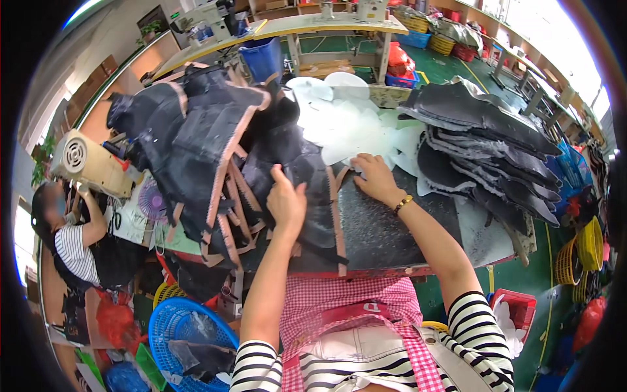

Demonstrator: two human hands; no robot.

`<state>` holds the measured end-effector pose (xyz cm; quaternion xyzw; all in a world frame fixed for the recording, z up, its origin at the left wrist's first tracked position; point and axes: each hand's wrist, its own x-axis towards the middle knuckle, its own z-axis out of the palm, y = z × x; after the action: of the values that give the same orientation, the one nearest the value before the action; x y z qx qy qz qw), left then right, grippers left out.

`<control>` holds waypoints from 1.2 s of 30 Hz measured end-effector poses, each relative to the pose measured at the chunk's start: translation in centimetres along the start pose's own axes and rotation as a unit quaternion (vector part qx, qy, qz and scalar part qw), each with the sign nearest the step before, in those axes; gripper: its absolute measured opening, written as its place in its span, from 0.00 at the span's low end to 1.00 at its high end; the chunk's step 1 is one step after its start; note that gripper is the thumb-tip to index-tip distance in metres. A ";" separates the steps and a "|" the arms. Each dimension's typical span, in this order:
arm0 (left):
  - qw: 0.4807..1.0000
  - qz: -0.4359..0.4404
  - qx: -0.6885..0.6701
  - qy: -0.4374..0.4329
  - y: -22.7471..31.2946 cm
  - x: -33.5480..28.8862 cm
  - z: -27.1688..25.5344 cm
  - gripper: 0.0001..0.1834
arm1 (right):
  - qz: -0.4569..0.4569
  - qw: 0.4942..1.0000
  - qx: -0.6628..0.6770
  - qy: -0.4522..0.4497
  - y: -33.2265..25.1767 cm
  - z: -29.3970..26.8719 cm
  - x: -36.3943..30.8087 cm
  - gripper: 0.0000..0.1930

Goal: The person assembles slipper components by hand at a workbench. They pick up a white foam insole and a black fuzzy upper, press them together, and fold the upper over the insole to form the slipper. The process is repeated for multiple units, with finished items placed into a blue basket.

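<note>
A flat black piece (311,212) with tan edging lies on the dark worktable (379,228) in front of me. Over it hovers or rests my left hand (285,204), thumb and forefinger apart; its other fingers are partly hidden, and I see nothing held in it. My right hand (377,179), with a beaded bracelet (403,202) on the wrist, reaches to the near edge of a heap of white thin cut pieces (353,127). Its fingers are bent down and apart, touching the table or the lowest white pieces. Left of my hands rises a pile of black tan-edged pieces (202,144).
A stack of black fleecy-edged pieces (483,144) stands at the right. On the left, a person (78,242) in a striped top sits at a sewing machine (91,163), near a purple fan (152,199). A blue basket (163,333) stands below the table, lower left.
</note>
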<state>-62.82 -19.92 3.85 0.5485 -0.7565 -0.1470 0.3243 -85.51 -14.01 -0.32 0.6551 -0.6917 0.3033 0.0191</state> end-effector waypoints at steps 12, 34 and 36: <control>0.926 0.203 -0.214 -0.236 11.3 3.8 -25.4 0.36 | 0.209 0.936 -0.182 -0.219 5.6 -8.6 6.3 0.16; 0.854 0.448 0.029 -0.263 7.8 1.7 3.7 0.21 | -0.088 0.992 -0.051 -0.068 7.1 -12.4 10.5 0.09; 0.858 0.448 0.008 -0.252 5.6 -2.0 4.6 0.26 | -0.076 0.992 0.096 -0.035 2.6 -14.8 10.1 0.07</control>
<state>-69.59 -16.66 2.97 0.0970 -0.9776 -0.1123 0.1491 -94.83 -16.54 15.01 0.7150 -0.6076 0.3428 -0.0451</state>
